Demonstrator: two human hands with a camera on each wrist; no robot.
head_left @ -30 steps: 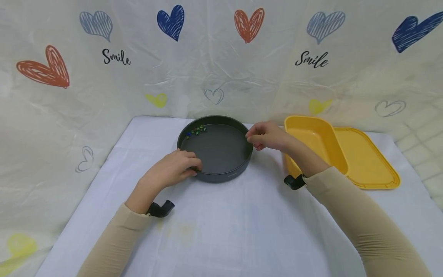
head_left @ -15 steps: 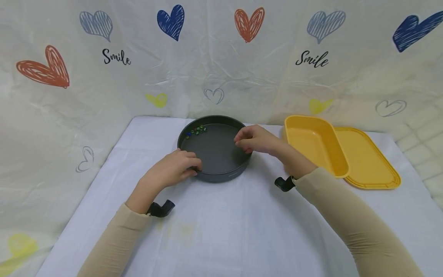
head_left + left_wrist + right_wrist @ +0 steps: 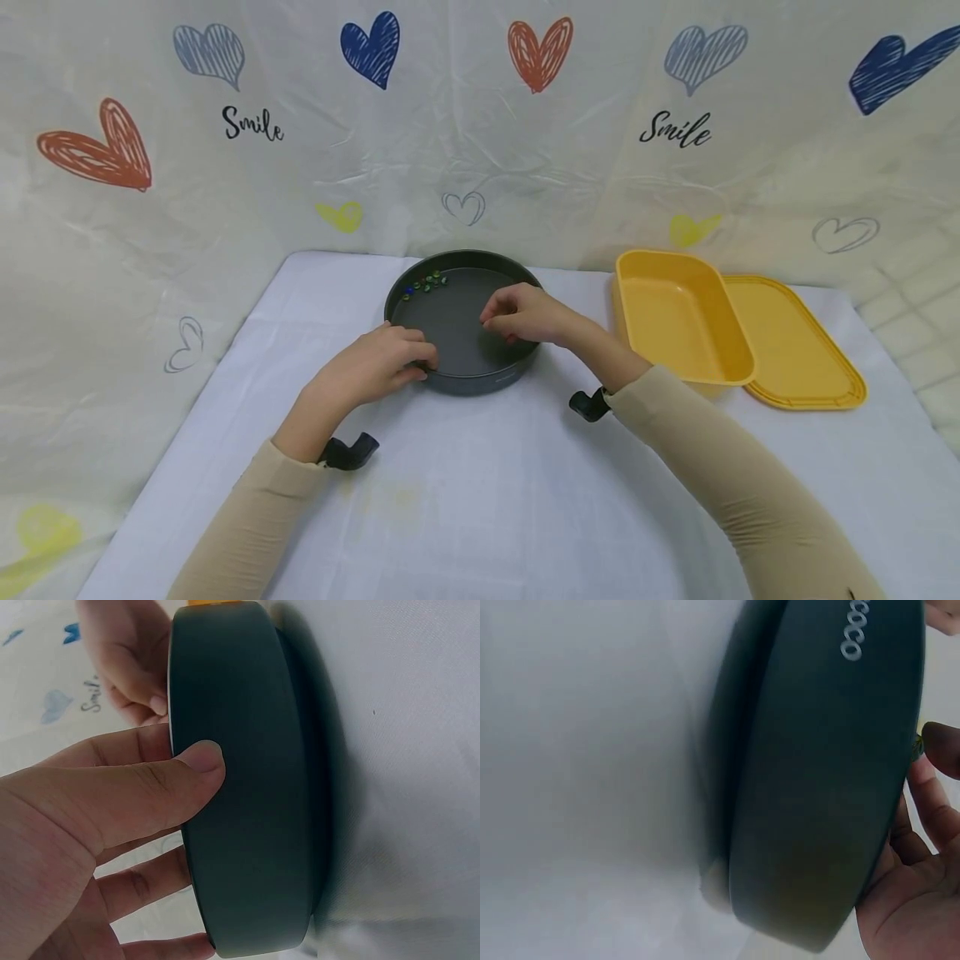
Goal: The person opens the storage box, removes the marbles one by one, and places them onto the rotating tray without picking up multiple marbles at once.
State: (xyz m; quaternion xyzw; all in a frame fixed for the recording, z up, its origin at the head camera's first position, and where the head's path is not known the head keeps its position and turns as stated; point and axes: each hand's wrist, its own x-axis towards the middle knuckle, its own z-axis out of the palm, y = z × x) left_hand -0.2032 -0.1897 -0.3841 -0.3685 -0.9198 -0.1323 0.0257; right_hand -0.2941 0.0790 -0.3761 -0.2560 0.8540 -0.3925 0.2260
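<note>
A round dark grey pan (image 3: 471, 385) stands on the white cloth. My left hand (image 3: 378, 362) grips its near-left rim; in the left wrist view the thumb (image 3: 201, 757) presses the outer wall and the fingers reach over the edge. Several small glass marbles (image 3: 428, 288), mostly green with a blue one, lie inside along the far-left wall. Over the pan's right half is my right hand (image 3: 528, 315), its fingers bent together. The right wrist view shows a greenish marble (image 3: 918, 747) pinched between that thumb and the fingers, partly hidden behind the rim.
A yellow rectangular tub (image 3: 678, 321) stands to the right of the pan. Its edge overlaps a flat yellow lid (image 3: 806, 350). Behind the table hangs a pale sheet (image 3: 465, 125) printed with hearts.
My right hand has moved left from the pan's right rim to above its inside. The left hand keeps its place on the rim, and the marbles in the pan lie as before.
</note>
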